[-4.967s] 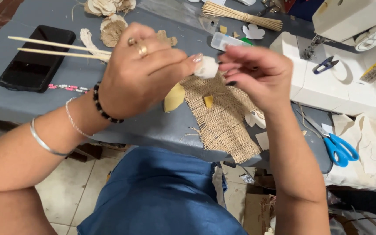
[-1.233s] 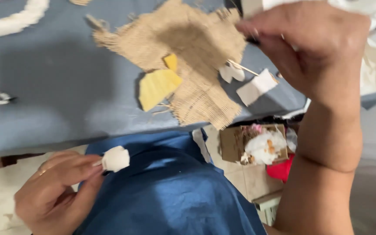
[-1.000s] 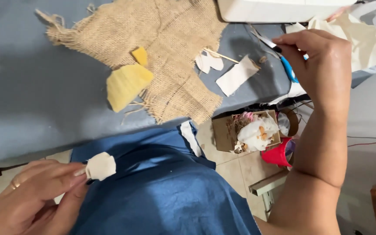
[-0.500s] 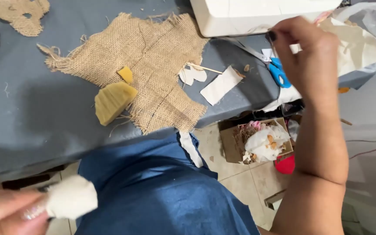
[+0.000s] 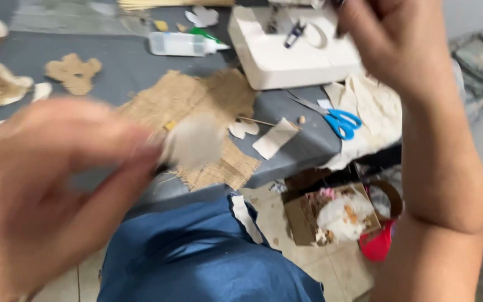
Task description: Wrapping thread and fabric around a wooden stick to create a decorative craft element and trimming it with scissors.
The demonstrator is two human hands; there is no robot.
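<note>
The left hand [image 5: 46, 190] is pinching a blurred white piece [image 5: 194, 146]; I cannot tell the right hand's [image 5: 398, 45] grip; the cardboard box [image 5: 331, 215] on the floor is holding white scraps.

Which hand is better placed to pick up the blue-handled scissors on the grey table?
Right hand, probably: it is raised over the table's right end, above the blue-handled scissors. The blurred left hand holds a small white piece.

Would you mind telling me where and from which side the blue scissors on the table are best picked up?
Take the scissors by the blue handle loops, coming from the right, at the table's edge. The loops point right, beside the cream cloth, while the blades run left towards the white block. Both hands are away from them.
</note>
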